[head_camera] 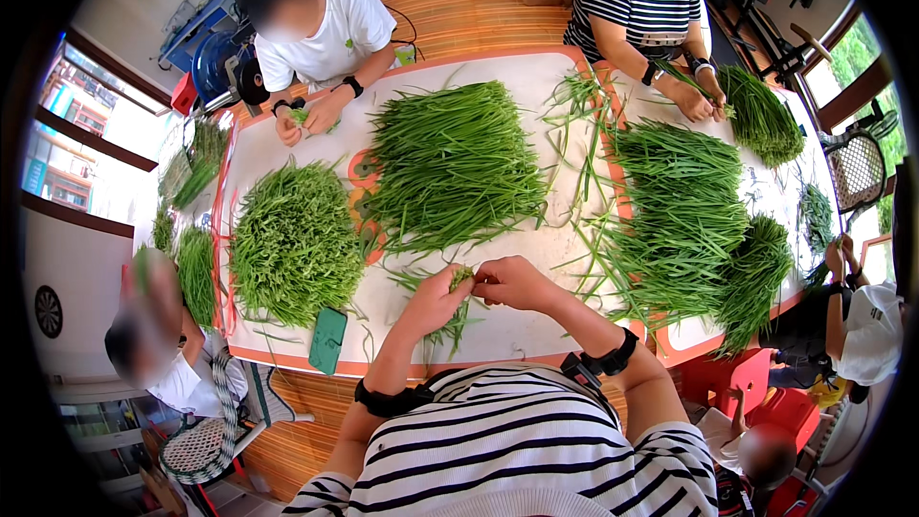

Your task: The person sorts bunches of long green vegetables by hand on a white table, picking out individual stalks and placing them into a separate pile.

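Observation:
My left hand [433,299] is closed around a small bunch of green stalks [461,277], whose budded tips show above the fingers; leafy ends hang below toward the tabletop. The fingertips of my right hand [508,284] pinch together at the edge of that bunch; whether a stalk is between them is too small to tell. Beyond my hands lies a wide pile of long green stalks [456,165]. To the left is a rounded heap with budded tips [296,244] facing up. Loose green stalks [449,327] lie on the table under my hands.
A green phone [328,341] lies near the front edge of the table [524,355]. More piles of stalks [682,208] are on the right. Two people work across the table, one in white [323,36], one in stripes [632,14]. Others are at both sides, near red stools [736,377].

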The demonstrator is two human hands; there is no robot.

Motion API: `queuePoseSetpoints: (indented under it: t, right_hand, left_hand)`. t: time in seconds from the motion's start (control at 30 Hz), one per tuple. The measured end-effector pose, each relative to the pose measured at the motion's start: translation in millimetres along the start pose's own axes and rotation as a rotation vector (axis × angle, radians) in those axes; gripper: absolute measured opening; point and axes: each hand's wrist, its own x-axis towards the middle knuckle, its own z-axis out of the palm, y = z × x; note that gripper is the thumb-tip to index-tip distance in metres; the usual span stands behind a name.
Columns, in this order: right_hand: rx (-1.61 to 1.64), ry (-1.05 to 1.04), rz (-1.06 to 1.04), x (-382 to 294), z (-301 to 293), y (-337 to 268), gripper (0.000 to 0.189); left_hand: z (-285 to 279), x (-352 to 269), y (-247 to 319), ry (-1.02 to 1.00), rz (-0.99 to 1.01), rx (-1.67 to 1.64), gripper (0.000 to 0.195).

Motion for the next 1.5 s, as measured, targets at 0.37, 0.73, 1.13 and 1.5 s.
queuePoseSetpoints:
  t: [0.37,0.73,1.13,1.5]
  right_hand:
    - [0.043,0.007,-0.024,-2,2,21,0.023]
    - [0.039,0.095,-0.063,-2,5,14,0.024]
    - [-0.777,0.248,0.087,-2,32,124,0.023]
    - [-0.039,0.070,0.207,0,11,85,0.017]
  left_hand:
    - [3,-9,-15,-0.036,-0.087,0.066,0.027]
    - [4,-7,-26,-0.090,0.006,-0.096,0.027]
    - [-11,-14,-29,-0.018,-0.146,0.076,0.024]
    - [6,-9,-59,0.048,-0.064,0.040,0.043]
